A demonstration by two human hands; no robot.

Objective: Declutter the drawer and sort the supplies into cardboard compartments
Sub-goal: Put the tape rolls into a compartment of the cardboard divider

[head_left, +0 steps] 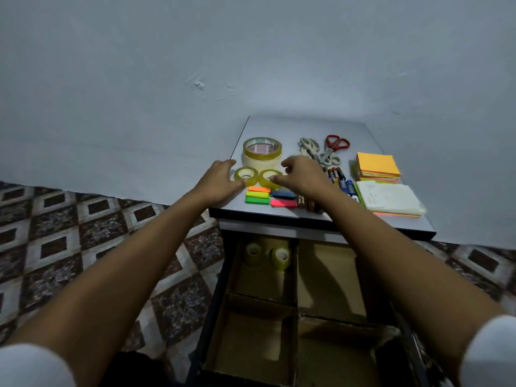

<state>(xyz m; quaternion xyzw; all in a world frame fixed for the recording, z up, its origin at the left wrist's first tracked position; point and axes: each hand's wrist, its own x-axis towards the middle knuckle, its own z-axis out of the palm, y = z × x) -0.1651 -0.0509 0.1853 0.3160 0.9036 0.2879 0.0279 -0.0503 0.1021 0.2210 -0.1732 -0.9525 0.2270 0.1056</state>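
Across the grey cabinet top [307,127] in the middle of the frame, the supplies lay in loose groups. Two broad tape rolls [262,153] were stacked at the upper left of it. Right of them lay grey-handled scissors [308,146] and red-handled scissors [336,145], their blades crossing. Below those sat a cluster of pens and markers [339,180], partly hidden by our right forearm. At the right edge stood an orange block of sticky notes [377,166] and a white notepad [391,201]. Flat neon paper flags [258,195], orange, yellow and green, lay near the front edge, with a blue and a pink one beside them.

Two glossy, yellowish clear rolls sat side by side just below the stack. Our left hand [220,180] curved round the left small roll [246,176], thumb at its near edge and fingers past its far side. Our right hand [303,174] hovered with fingers half curled, the thumb tip touching the right small roll [270,178]; whether it had a grip we could not tell.

Below, the dark drawer [212,303] stood open, lined with brown cardboard compartments [259,300] with matte walls and rough-cut edges. Two more small rolls [253,252] stood on edge in the upper left compartment. Patterned tiles [83,233] covered the floor at left, under a pale wall [139,79].
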